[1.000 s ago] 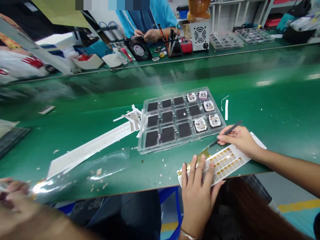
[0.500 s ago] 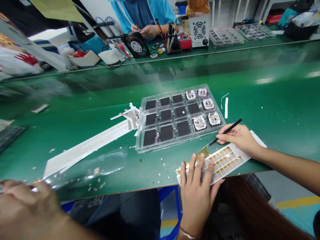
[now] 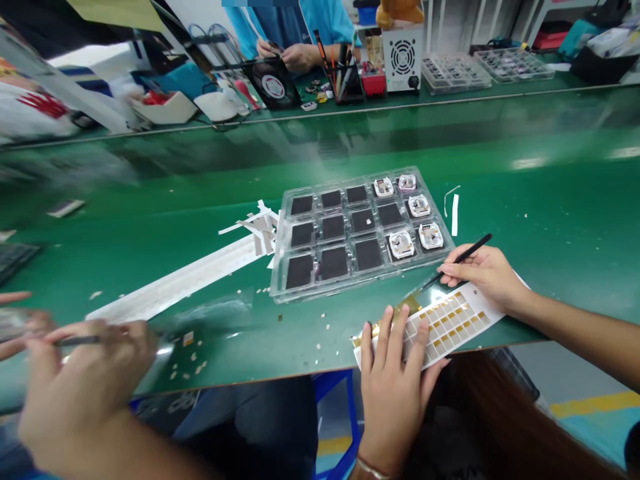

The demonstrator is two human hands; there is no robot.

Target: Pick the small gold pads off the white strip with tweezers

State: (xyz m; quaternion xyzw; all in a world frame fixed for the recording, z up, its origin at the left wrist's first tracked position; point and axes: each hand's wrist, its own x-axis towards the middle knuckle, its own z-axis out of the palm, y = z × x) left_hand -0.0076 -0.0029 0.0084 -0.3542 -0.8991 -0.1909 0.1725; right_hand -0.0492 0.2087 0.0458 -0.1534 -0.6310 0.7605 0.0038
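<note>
Behind the sheet (image 3: 461,319) lies the tray (image 3: 345,283) — scraps (image 3: 261,231) at its left, a strip (image 3: 455,215) right.

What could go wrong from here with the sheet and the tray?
The sheet lies at the near edge of the table beneath the left hand, so it might slip if pressure eases. The black tool in the right hand, its tip by the gold film, could crease it. Loose paper strips beside the tray might snag.

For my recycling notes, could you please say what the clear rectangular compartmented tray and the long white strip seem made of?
The tray looks like glossy plastic: transparent, with bright glints. The strip seems matte, thin, opaque: perhaps paper or film.
</note>
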